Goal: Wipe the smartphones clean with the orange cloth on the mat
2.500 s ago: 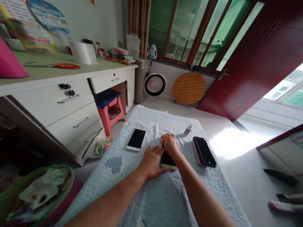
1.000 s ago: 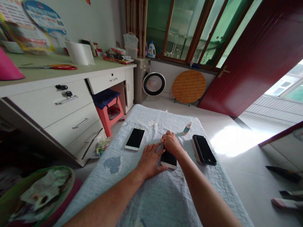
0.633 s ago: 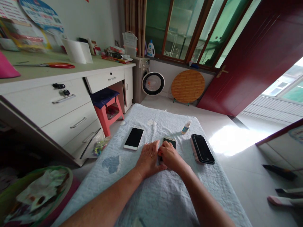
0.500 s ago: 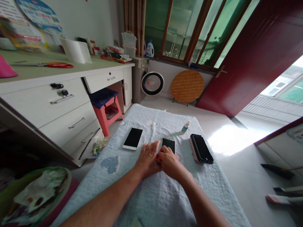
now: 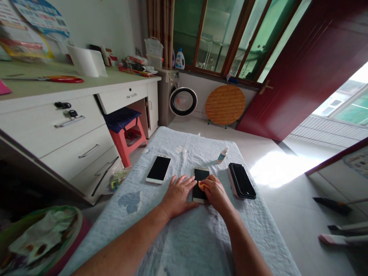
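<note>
Against left fingers (image 5: 184, 182), phone (image 5: 198, 195), orange pad (image 5: 201, 186) under right fingers (image 5: 212, 183)

Both forearms (image 5: 129, 241) are bare, tapering to slim wrists (image 5: 165, 211) and bare hands (image 5: 177, 196).

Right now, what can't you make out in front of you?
All in the head view:
Orange pad: the right hand covers part, hiding its full shape.
Middle smartphone: left hand and right hand cover parts.
Small white-topped bottle: label print too small to read.
Green-and-pink bin: cut off by the left and bottom edges.
Pink object: cut off by the left edge.
</note>
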A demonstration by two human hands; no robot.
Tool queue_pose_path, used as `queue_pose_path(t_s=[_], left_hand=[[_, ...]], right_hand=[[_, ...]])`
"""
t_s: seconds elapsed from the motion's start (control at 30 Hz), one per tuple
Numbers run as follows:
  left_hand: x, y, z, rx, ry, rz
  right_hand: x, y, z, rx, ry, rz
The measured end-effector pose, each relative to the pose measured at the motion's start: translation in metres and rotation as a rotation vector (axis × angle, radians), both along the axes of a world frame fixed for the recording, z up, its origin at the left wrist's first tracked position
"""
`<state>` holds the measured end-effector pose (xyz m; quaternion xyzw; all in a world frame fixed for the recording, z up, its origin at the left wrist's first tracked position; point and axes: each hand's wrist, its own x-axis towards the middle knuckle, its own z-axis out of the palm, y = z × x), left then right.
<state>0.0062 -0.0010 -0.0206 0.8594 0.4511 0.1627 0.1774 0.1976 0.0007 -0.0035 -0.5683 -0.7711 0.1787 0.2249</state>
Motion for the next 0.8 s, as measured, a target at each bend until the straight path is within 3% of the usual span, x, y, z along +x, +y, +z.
queue_pose_path(t_s=[0.13,0.23,0.6,0.8], left_hand=[[0.000,0.000,0.002,-0.009,0.009,0.001],[0.000,0.000,0.000,-0.003,0.005,-0.008],[-0.001,0.001,-0.003,0.020,0.001,-0.009],[-0.001,0.004,-0.009,0.048,0.037,-0.001]], right_hand=[[0.008,0.010,-0.011,0.067,-0.033,-0.165],[0.009,0.010,-0.011,0.068,-0.057,-0.197],[0.023,-0.017,0.026,-0.304,-0.047,0.107],[0.022,-0.022,0.027,-0.342,-0.081,0.134]])
